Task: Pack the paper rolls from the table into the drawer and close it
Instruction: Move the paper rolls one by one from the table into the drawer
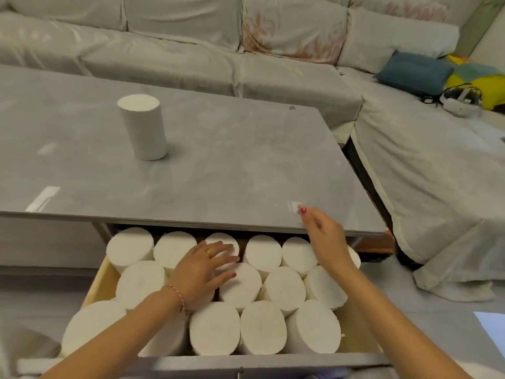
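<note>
Nearest us, our left hand [200, 272] lies flat with fingers spread on the upright white paper rolls [262, 328] packed in the pulled-out pale wooden drawer [352, 333]; to its right and farther off, our right hand [323, 232] hovers at the edge of the grey stone-look table [246, 165], fingers loosely relaxed, holding nothing; well beyond both hands, one white paper roll [143, 127] stands upright on the tabletop; behind it runs a pale covered sofa [191, 50].

Left hand [200, 272] rests on rolls [262, 328] packed upright in open drawer [94, 285]
</note>
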